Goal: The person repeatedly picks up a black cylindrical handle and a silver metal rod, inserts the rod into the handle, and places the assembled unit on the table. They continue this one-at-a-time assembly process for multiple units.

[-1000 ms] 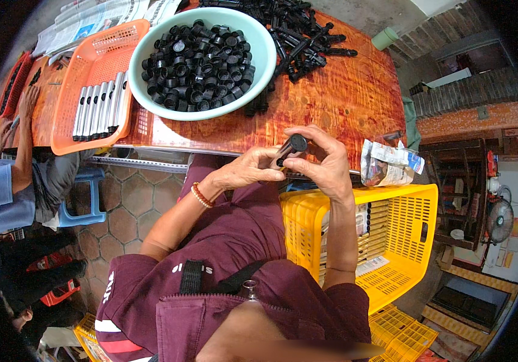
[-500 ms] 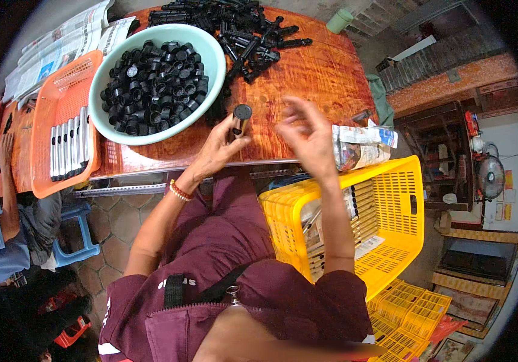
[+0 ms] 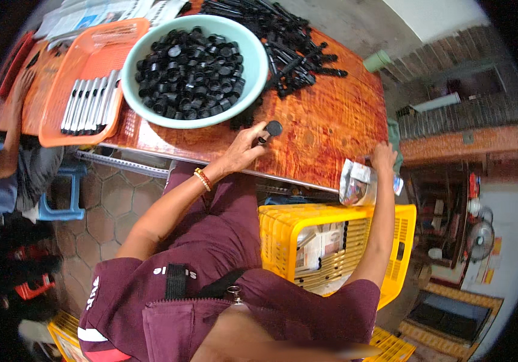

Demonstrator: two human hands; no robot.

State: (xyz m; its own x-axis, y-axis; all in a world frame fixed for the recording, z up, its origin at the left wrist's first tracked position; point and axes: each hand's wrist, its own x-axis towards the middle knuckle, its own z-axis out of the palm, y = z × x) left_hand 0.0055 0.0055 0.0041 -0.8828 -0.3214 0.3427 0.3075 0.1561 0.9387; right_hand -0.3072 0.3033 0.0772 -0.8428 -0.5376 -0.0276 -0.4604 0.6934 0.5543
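Observation:
My left hand point(image 3: 248, 148) is closed round a short tube with a flat black round end point(image 3: 273, 128), held above the near edge of the table. Only the tube's upper end shows between my fingers. My right hand point(image 3: 383, 158) is at the table's right edge, just behind a printed plastic bag point(image 3: 355, 183). Its fingers are curled, and what they hold is hidden. Left of my left hand stands a pale green basin point(image 3: 258, 90) full of black caps point(image 3: 189, 75). Slim black parts point(image 3: 289, 54) lie heaped behind it.
An orange basket point(image 3: 54, 123) holds a row of silver tubes point(image 3: 90, 102). Below the table's right side stands a yellow crate point(image 3: 277, 238) with gold tubes and newspaper. Another person's hand point(image 3: 25, 84) rests at the far left, near a blue stool point(image 3: 63, 208). A green cup point(image 3: 378, 61) stands at the back right.
My right hand has moved right, from above the table beside my left hand to behind the plastic bag. My left hand keeps hold of the tube. The view has shifted.

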